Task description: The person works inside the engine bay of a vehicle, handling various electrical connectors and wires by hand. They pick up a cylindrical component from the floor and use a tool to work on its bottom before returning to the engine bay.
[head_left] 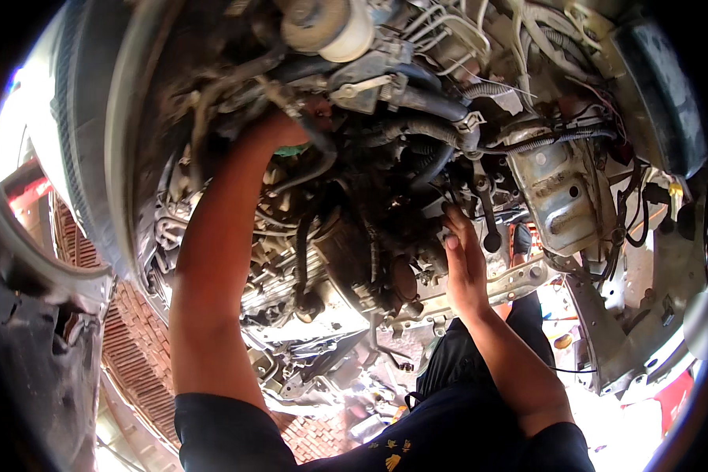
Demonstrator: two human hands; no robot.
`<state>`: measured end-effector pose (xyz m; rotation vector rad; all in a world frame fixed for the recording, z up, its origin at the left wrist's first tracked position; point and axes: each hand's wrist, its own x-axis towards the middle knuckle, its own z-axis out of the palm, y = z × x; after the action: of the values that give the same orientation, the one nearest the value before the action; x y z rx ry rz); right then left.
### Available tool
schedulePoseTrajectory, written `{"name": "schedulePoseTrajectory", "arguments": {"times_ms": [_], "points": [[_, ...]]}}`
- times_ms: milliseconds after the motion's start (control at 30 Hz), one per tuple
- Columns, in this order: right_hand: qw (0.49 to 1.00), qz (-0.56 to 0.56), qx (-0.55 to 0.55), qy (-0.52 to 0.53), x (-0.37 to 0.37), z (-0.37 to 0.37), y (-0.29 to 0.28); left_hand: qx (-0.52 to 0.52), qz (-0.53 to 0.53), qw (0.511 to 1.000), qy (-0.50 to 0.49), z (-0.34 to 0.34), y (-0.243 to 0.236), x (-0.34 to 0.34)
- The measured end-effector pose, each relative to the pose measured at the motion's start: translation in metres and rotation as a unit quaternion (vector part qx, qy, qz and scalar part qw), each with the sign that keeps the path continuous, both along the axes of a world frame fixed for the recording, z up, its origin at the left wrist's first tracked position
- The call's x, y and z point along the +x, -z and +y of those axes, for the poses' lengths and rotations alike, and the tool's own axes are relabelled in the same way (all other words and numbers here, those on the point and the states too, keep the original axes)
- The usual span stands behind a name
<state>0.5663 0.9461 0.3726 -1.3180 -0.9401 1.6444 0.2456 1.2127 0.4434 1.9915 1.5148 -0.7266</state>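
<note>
Both my arms reach into the engine bay of a vehicle with its front parts removed. My left hand (300, 124) is deep at the back, behind a bent dark hose (316, 145); its fingers are mostly hidden. A bit of green material (291, 149) shows just under that hand. On the right, my right hand (466, 263) is raised beside the dirty dark engine (346, 252), its fingers stretched upward and the thumb apart. Its fingertips are at the dark parts near a hanging metal lever (486, 208); whether they touch is unclear. I see nothing held in it.
A pale round reservoir (346, 38) stands at the back, next to thick hoses (429, 102). Right of my right hand are a dented metal bracket (554, 185) and loose wiring (633, 208). A perforated metal crossbar (519, 277) runs in front of me. Brick paving (138, 338) shows lower left.
</note>
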Motion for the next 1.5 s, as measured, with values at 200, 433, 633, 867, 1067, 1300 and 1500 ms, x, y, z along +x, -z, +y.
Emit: {"name": "schedulePoseTrajectory", "arguments": {"times_ms": [200, 433, 633, 867, 1067, 1300, 1500], "points": [[0.998, -0.02, 0.065, 0.001, 0.024, -0.026, -0.026, 0.147, 0.027, 0.988, -0.039, -0.078, -0.096, 0.039], [0.985, -0.034, 0.151, -0.072, 0.052, -0.051, -0.083, 0.546, -0.199, 0.809, -0.092, -0.216, -0.173, 0.093], [0.946, 0.202, 0.095, -0.236, 0.065, -0.085, -0.15, 0.417, -0.525, 0.664, -0.33, -0.36, -0.166, 0.198], [0.982, 0.106, 0.045, -0.15, 0.072, -0.13, -0.149, 0.404, -0.481, 0.755, -0.19, -0.423, -0.146, 0.243], [0.946, 0.124, 0.026, -0.299, 0.086, -0.148, -0.17, 0.365, -0.571, 0.657, -0.329, -0.45, -0.132, 0.222], [0.897, -0.019, 0.201, -0.394, 0.074, -0.116, -0.211, 0.558, -0.461, 0.52, -0.453, -0.451, -0.115, 0.108], [0.943, -0.13, 0.252, -0.175, 0.03, -0.01, -0.183, 0.691, -0.133, 0.647, -0.293, -0.429, -0.1, -0.001]]}}
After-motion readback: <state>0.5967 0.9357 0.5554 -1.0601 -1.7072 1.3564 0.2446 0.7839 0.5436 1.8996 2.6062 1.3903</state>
